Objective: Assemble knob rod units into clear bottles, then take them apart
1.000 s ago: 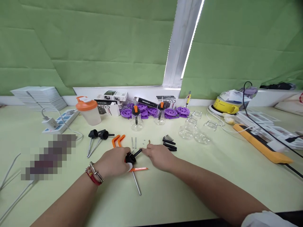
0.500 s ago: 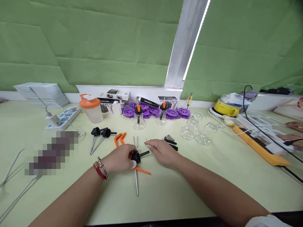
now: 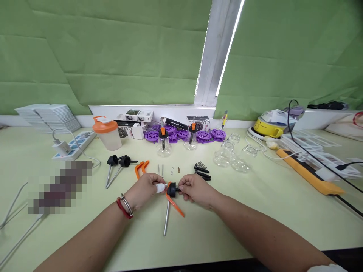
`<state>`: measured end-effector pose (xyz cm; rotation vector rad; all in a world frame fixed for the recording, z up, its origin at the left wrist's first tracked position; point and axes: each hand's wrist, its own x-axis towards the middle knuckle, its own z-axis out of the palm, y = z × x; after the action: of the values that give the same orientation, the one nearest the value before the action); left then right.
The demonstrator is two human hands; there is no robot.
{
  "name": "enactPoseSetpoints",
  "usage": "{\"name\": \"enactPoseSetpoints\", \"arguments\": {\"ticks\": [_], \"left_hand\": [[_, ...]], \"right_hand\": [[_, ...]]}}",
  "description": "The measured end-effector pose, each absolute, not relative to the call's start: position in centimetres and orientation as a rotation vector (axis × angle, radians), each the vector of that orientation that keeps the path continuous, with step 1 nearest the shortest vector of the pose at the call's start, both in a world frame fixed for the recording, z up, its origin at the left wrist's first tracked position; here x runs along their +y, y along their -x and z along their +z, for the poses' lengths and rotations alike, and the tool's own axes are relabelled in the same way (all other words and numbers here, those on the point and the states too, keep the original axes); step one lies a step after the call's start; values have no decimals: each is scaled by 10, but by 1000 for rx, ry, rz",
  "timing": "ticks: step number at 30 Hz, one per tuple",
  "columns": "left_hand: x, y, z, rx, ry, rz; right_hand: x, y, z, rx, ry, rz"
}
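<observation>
My left hand (image 3: pixel 145 190), with a white wrap on its thumb, grips the left side of a black plastic mechanism (image 3: pixel 172 189) between thumb and fingers. A metal rod (image 3: pixel 166 219) and an orange lever (image 3: pixel 177 207) extend down from it. My right hand (image 3: pixel 197 190) pinches the mechanism's short stem on the right; its fingertips partly hide that end. Beyond my hands lie two thin metal pins (image 3: pixel 160 170), tiny silvery parts (image 3: pixel 172 170) and brass-coloured bits (image 3: pixel 178 170). Two orange levers (image 3: pixel 141 169) rest by my left hand, black tubes (image 3: pixel 202 173) and springs (image 3: pixel 201 165) by my right.
Two similar black pieces with rods (image 3: pixel 124 162) lie left. Glass bottles with orange-black tops (image 3: pixel 163 149), purple wheels (image 3: pixel 203 136) and boxes (image 3: pixel 136 131) stand behind. Clear glass vessels (image 3: pixel 224 158) and an orange-black power strip (image 3: pixel 312 173) are right; a shaker cup (image 3: pixel 107 138) is left.
My right hand has come from the small parts to the mechanism's stem and closed on it. The mechanism has turned slightly, and the tiny parts are now uncovered. The co-worker's hands at right are gone.
</observation>
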<state>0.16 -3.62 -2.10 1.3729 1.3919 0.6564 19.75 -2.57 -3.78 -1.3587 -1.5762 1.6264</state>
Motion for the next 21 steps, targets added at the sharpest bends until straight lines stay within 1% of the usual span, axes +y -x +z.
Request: {"name": "enactPoseSetpoints", "arguments": {"ticks": [3, 7, 12, 18, 21], "left_hand": [[-37, -6, -22, 1361, -1387, 646], [-35, -7, -22, 1382, -1523, 562], [-28, 11, -16, 1475, -1816, 546], [-21, 31, -7, 1659, -1939, 555], [-22, 28, -10, 1597, -1977, 519]], "right_hand": [[-26, -198, -34, -1582, 1372, 1618], [-22, -200, -40, -1529, 1326, 1691], [-18, -201, -46, -1485, 1329, 1684], [-18, -201, -42, -1461, 1335, 1712], [-18, -201, -41, -1477, 1338, 1707]]}}
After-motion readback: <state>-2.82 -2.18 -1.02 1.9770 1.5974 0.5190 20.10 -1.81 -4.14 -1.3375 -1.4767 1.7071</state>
